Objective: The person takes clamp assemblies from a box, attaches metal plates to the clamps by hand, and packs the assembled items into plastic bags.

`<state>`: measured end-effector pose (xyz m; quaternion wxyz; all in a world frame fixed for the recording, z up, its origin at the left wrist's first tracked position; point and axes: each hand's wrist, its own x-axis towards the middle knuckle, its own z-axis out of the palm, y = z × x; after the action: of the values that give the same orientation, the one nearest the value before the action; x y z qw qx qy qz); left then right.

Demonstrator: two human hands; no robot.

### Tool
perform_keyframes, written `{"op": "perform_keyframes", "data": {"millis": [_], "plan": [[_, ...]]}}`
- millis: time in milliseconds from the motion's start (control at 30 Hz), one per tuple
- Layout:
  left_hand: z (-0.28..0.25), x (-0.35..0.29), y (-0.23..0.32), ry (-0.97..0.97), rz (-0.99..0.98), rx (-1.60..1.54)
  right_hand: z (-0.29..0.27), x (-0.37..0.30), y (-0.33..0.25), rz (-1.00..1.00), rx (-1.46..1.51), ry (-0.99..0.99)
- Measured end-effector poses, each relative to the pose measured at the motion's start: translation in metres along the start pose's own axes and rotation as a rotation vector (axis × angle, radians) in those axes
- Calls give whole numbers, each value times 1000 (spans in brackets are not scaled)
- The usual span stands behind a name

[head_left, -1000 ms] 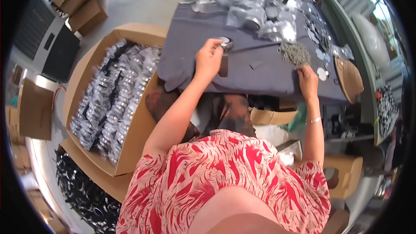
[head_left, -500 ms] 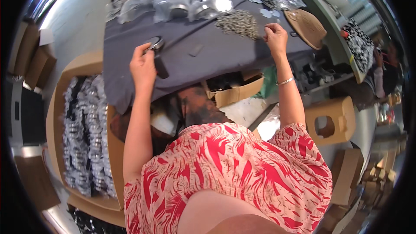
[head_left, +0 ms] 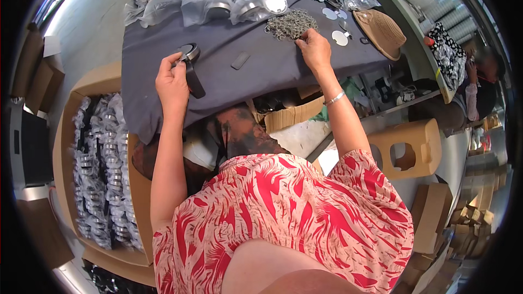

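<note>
One round silver-rimmed metal case with a dark face [head_left: 190,50], one flat black band [head_left: 194,80] hanging beside it: held toward the left edge of the dark grey cloth-covered counter [head_left: 146,76].

Left hand [head_left: 173,83]: grip closed in a pinch of thumb and fingers on the near side of the case.

Right hand [head_left: 316,50]: fingertips gathered at the near right side of one heap of small grey metal pieces [head_left: 290,23], set inward from the counter's right edge; whether a piece has been taken by this grip cannot be told.

One flat dark grey rectangular piece [head_left: 240,60]: laid between the hands, toward the near edge, touched by neither.

Several round silver pieces in clear plastic wrapping [head_left: 212,8]: piled toward the far edge.

One brown woven hat [head_left: 381,31]: placed by the right edge, near pale flat discs [head_left: 340,37].

Handling notes, by judgement: the step in hand appears to be the picking of a piece from the heap. Pieces are best lifted singly, by the fingertips and straight up, since neighbours may be tangled and dragged along. The case is best held by its rim, so that its face is not smudged, with the band hanging free and untwisted.
</note>
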<state>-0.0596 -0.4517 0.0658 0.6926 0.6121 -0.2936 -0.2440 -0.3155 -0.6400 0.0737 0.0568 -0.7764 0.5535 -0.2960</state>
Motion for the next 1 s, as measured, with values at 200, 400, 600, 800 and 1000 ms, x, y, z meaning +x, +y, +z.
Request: {"op": "perform_keyframes", "data": {"millis": [200,400,600,800,1000], "plan": [[0,1,-2,10,19,18,-1,-2,12,-59,194,-16],[-1,4,-9,16,127,97,-9,-21,-33,-99,685,10],[-1,4,-12,-10,121,-30,9,-41,-126,-556,779,-146],[-2,4,-8,7,151,6,42,-46,-175,-816,699,-33],[-1,5,-11,5,176,-1,61,-46,-178,-894,658,99]]}}
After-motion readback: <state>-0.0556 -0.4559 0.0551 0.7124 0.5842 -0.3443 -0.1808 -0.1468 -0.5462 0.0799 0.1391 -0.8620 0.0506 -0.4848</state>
